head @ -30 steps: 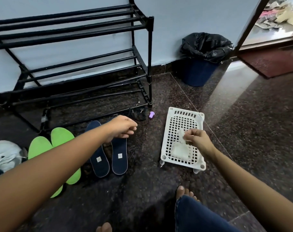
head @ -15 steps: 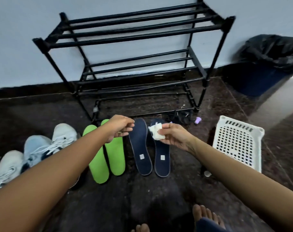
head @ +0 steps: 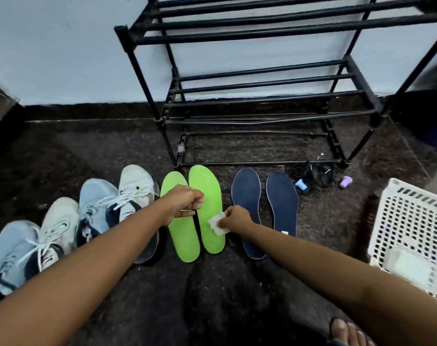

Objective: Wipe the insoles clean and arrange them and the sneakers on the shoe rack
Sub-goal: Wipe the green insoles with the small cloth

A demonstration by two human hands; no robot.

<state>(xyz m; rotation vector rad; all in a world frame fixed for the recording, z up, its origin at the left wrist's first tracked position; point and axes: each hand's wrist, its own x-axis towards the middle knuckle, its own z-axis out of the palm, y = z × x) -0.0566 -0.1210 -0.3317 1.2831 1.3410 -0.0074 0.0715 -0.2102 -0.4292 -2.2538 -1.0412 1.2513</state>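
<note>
Two green insoles (head: 208, 193) lie side by side on the dark floor in front of the black shoe rack (head: 262, 78). Two navy insoles (head: 246, 196) lie just right of them. Several white and light-blue sneakers (head: 97, 198) stand in a row to the left. My right hand (head: 235, 219) pinches a white wipe (head: 218, 223) and holds it on the right green insole. My left hand (head: 185, 203) hovers over the left green insole with loosely curled fingers and holds nothing.
A white perforated basket (head: 412, 221) holding a pale pack stands at the right. Black cords (head: 312, 174), a small blue piece (head: 301, 184) and a purple piece (head: 346, 181) lie by the rack's right foot. My bare foot (head: 347, 332) is at the bottom.
My right hand took the wipe out of the basket and carried it left, past the navy insoles, onto the right green insole. My left hand shifted left over the green insoles.
</note>
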